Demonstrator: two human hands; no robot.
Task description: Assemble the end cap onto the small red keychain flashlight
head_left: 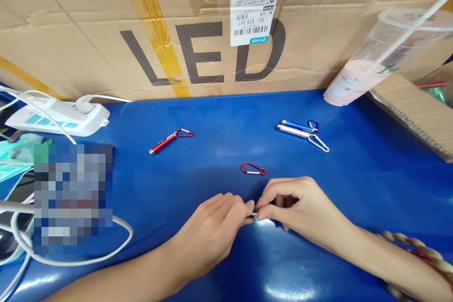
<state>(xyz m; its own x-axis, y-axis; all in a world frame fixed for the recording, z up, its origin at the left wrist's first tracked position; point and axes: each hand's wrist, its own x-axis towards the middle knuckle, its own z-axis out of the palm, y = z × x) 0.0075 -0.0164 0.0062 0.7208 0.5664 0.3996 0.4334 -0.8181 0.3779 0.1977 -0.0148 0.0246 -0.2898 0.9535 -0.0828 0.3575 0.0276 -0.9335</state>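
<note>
My left hand [214,229] and my right hand [300,205] meet low in the middle of the head view, both with fingers closed in a pinch. Between their fingertips a sliver of a small silvery piece [254,214] shows; fingers hide the rest, so its kind is unclear. Just beyond them a loose red carabiner [253,169] lies on the blue table [212,151]. Farther left rests a red pen-shaped pocket light [163,143] with a red carabiner on its end. To the right, a blue pocket light [299,126] and a silver one [293,131] lie side by side, each with a carabiner.
A big cardboard box [95,56] walls off the back. At the right stand a cup of pink drink [354,82] with a straw and a cardboard piece [417,113]. On the left are a white power strip [56,115], white cables [129,233] and a blurred-out patch.
</note>
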